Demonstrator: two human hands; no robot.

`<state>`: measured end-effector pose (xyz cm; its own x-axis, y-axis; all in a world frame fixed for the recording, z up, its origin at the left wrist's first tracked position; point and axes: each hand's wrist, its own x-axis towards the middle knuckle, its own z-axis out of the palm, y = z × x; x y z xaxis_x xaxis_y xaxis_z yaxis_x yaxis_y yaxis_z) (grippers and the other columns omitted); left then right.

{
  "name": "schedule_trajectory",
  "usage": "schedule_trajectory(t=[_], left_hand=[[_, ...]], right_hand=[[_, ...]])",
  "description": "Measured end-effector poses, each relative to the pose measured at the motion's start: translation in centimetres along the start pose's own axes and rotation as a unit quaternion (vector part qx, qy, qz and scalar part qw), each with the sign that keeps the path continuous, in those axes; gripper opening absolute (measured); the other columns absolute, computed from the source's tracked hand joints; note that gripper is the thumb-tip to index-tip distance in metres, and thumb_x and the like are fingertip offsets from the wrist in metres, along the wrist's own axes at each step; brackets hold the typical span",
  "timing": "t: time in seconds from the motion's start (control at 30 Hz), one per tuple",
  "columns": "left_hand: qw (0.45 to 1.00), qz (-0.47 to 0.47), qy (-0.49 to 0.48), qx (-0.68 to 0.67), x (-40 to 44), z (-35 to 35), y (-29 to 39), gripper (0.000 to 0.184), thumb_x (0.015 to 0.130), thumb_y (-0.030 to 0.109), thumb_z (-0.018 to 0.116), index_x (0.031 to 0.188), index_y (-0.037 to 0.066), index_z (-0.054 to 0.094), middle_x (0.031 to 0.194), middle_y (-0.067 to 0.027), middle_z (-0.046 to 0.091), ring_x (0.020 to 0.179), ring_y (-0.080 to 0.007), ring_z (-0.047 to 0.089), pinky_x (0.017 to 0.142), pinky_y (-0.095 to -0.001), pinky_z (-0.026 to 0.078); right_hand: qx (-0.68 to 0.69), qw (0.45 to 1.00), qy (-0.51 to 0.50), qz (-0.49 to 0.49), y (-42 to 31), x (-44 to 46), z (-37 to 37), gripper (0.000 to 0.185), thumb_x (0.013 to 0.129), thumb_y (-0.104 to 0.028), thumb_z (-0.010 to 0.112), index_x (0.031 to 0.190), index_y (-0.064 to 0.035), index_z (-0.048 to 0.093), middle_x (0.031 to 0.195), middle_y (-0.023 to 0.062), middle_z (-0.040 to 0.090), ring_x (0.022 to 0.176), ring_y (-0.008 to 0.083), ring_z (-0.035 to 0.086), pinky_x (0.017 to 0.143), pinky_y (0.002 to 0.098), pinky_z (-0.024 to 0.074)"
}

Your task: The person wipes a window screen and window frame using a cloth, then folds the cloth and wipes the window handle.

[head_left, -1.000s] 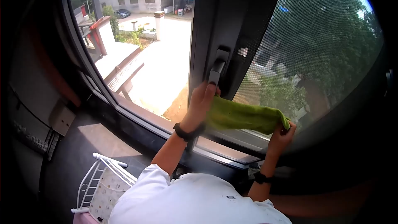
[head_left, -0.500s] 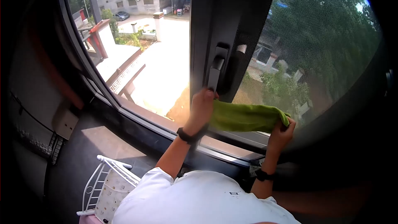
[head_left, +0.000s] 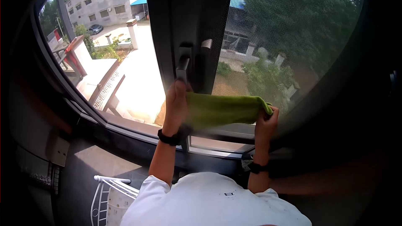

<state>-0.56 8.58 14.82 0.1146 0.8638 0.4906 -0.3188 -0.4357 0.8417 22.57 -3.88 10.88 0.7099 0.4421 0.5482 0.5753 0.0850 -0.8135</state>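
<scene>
A green cloth point(head_left: 224, 109) is stretched sideways between my two hands, in front of the dark window frame. My left hand point(head_left: 178, 102) is closed at the cloth's left end, its thumb against the lower end of the window handle point(head_left: 183, 66). Part of its grip is hidden behind the hand. The cloth's right end is bunched, and my right hand point(head_left: 266, 124) pinches its upper corner. Both wrists wear dark bands.
Glass point(head_left: 138, 58) fills the left side, with a yard and a building beyond. A mesh screen point(head_left: 284, 37) covers the right side. Below left stands a white metal rack or chair point(head_left: 100, 199) on the grey floor point(head_left: 83, 175). The window track point(head_left: 217, 152) runs below the cloth.
The whole view has shifted, so the window, hands and cloth appear further left. The cloth stays stretched between my hands, with my left hand still at the handle's lower end.
</scene>
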Motion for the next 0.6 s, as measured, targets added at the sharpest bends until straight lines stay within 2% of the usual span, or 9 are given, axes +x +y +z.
schedule_trajectory(t=[0.07,0.17,0.23,0.37,0.43,0.47,0.53,0.57,0.6], left_hand=[[1.000,-0.006,-0.004,0.002,0.2,0.0,0.3,0.041,0.097,0.041,0.036,0.084,0.006,0.054,0.065,0.0007,0.053,0.056,-0.0057,0.049,0.051,-0.0200,0.039],[1.000,-0.015,0.003,-0.001,0.4,0.4,0.8,0.041,0.097,0.042,0.036,0.084,0.007,0.054,0.065,0.0008,0.053,0.056,-0.0056,0.049,0.052,-0.0201,0.039],[1.000,-0.017,0.006,0.002,0.3,0.2,1.0,0.041,0.097,0.042,0.036,0.084,0.007,0.054,0.065,0.0007,0.053,0.056,-0.0057,0.049,0.052,-0.0201,0.038],[1.000,-0.024,0.003,0.001,0.2,-0.1,0.3,0.042,0.097,0.042,0.035,0.083,0.007,0.054,0.064,0.0009,0.052,0.056,-0.0064,0.049,0.052,-0.0203,0.038],[0.999,-0.016,0.029,-0.005,0.3,0.2,0.3,0.043,0.097,0.037,0.037,0.075,0.004,0.053,0.063,0.0003,0.048,0.056,-0.0066,0.045,0.052,-0.0225,0.036],[1.000,-0.011,0.021,-0.010,0.3,0.3,0.4,0.043,0.097,0.037,0.037,0.075,0.004,0.053,0.063,0.0003,0.048,0.056,-0.0066,0.045,0.052,-0.0225,0.036],[0.999,-0.019,0.035,-0.006,0.0,0.0,0.4,0.043,0.097,0.037,0.037,0.076,0.004,0.053,0.063,0.0002,0.049,0.055,-0.0065,0.045,0.051,-0.0225,0.036],[1.000,0.000,0.030,-0.007,0.0,-0.2,0.0,0.044,0.097,0.039,0.037,0.076,0.004,0.053,0.063,-0.0003,0.051,0.056,-0.0068,0.047,0.051,-0.0227,0.037],[1.000,-0.003,0.018,-0.005,0.0,-0.2,-0.1,0.044,0.097,0.039,0.037,0.076,0.004,0.053,0.063,-0.0003,0.051,0.056,-0.0068,0.047,0.051,-0.0227,0.037]], right_hand=[[-0.026,1.000,-0.010,0.002,0.5,-0.6,-0.4,0.019,0.083,-0.015,0.064,0.093,-0.0012,0.053,0.084,0.0099,0.060,0.072,0.0153,0.059,0.064,0.0287,0.0474],[-0.019,0.999,-0.031,-0.009,-0.1,0.0,-0.8,0.020,0.083,-0.015,0.064,0.094,-0.0010,0.054,0.081,0.0092,0.060,0.070,0.0141,0.058,0.062,0.0274,0.0472],[0.049,0.992,0.057,-0.099,-1.9,1.3,-0.8,0.021,0.083,-0.015,0.065,0.095,-0.0017,0.055,0.080,0.0088,0.060,0.069,0.0135,0.059,0.061,0.0259,0.0473],[0.070,0.992,0.065,-0.085,-5.7,3.8,0.5,0.020,0.081,-0.013,0.065,0.095,-0.0025,0.054,0.085,0.0100,0.059,0.073,0.0185,0.061,0.063,0.0284,0.0484],[-0.040,0.983,0.043,-0.175,-6.8,4.4,1.7,0.023,0.080,-0.014,0.067,0.095,-0.0033,0.053,0.088,0.0102,0.057,0.077,0.0230,0.061,0.065,0.0319,0.0488],[-0.042,0.982,0.054,-0.179,-7.5,4.6,2.1,0.023,0.080,-0.014,0.067,0.095,-0.0033,0.053,0.088,0.0102,0.057,0.077,0.0230,0.061,0.065,0.0319,0.0488],[-0.002,0.967,0.004,-0.255,-9.1,4.4,2.0,0.028,0.078,-0.016,0.068,0.097,-0.0045,0.052,0.091,0.0106,0.054,0.079,0.0263,0.059,0.066,0.0347,0.0484],[-0.010,0.953,0.040,-0.300,-9.2,5.3,2.0,0.031,0.077,-0.019,0.069,0.100,-0.0056,0.051,0.090,0.0100,0.053,0.076,0.0259,0.058,0.066,0.0345,0.0482],[-0.008,0.951,0.063,-0.302,-10.5,6.1,1.6,0.032,0.077,-0.018,0.069,0.102,-0.0062,0.051,0.094,0.0111,0.052,0.079,0.0269,0.056,0.068,0.0354,0.0475]])
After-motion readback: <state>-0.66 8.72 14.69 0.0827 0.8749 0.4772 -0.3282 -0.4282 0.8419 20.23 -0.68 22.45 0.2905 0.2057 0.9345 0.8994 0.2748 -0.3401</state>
